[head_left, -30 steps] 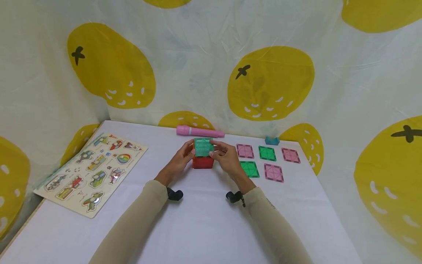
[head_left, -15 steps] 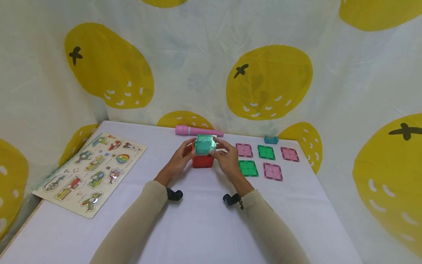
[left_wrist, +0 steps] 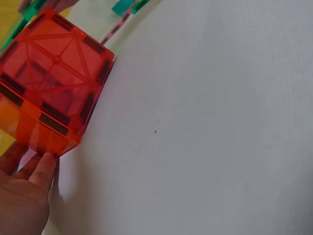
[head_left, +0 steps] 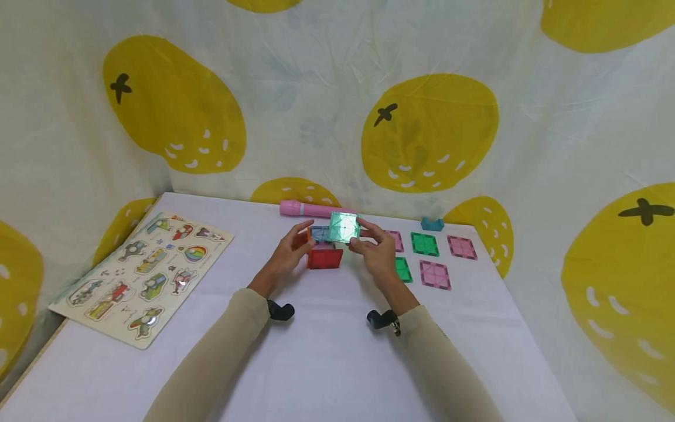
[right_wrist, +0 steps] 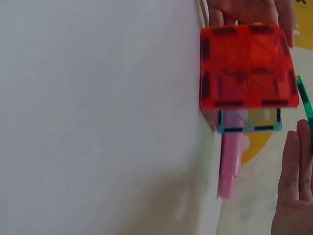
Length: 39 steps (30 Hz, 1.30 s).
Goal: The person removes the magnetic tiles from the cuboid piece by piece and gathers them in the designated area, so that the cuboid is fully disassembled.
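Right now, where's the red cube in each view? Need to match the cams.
Head: red cube at centre of the table, between the two hands, below the green tile that the right hand holds.
Left wrist: red cube fills the upper left; left hand touches its near corner.
Right wrist: red cube at upper right.
Shared landmark: the pink pen behind the cube, also in the right wrist view.

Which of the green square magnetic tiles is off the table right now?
The pale green translucent square tile, pinched by the right hand above the red cube.
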Motion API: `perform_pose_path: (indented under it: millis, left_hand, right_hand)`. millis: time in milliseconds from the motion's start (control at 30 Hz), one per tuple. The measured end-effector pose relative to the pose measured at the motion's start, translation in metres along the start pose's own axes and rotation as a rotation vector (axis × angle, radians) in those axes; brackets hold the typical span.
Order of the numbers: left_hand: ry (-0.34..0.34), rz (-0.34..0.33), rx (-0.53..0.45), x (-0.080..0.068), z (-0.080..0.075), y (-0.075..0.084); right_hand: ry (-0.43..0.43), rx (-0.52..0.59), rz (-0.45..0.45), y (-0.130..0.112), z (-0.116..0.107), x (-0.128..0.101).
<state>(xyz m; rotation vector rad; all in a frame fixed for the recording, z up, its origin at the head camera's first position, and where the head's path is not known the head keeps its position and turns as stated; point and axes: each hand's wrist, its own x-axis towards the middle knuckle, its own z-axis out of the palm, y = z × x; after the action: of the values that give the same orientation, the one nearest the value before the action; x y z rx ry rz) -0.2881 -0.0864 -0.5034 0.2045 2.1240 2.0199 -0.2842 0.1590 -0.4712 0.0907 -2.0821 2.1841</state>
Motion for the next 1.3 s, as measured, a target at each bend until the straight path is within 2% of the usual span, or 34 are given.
perform_pose_path:
  millis: [200, 433, 600, 800, 1100, 1300]
  left_hand:
    - [-0.012, 0.021, -0.001, 0.002, 0.003, -0.003]
    - [0.000, 0.000, 0.010, 0.001, 0.000, -0.003]
    - [-0.010, 0.002, 0.023, 0.001, 0.000, -0.003]
    - [-0.016, 0.014, 0.037, 0.002, 0.000, -0.003]
    - [-0.015, 0.015, 0.033, 0.004, 0.001, -0.004]
    - [-0.021, 0.009, 0.013, 0.004, 0.001, -0.005]
  right_hand:
    - [0.009, -0.055, 0.004, -0.007, -0.030, -0.004]
    - [0.042, -0.133, 0.097, -0.012, -0.069, -0.011]
    - [0.073, -0.140, 0.123, -0.015, -0.098, -0.015]
    - [0.140, -0.155, 0.133, -0.017, -0.135, -0.021]
    - [0.261, -0.216, 0.212, -0.019, -0.184, -0.031]
    - [0.322, -0.171, 0.209, -0.015, -0.216, -0.038]
